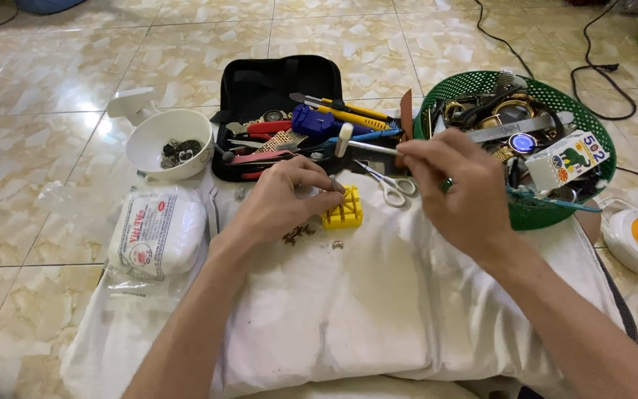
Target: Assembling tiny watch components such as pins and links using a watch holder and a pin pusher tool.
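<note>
Keep your left hand (278, 203) pinched on the small grey metal piece (335, 185) over the yellow slotted plastic block (343, 210) near the white cloth's (378, 310) far edge, right hand (455, 188) clamped on the thin white-headed hammer (359, 144), tapping lightly.

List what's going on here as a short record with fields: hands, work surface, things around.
left hand: pinches a small metal part over the yellow slotted block
right hand: grips a thin white-headed hammer
surface: white cloth on tiled floor
behind: open black tool case, scissors
left side: white bowl of small parts
right side: green basket
</note>
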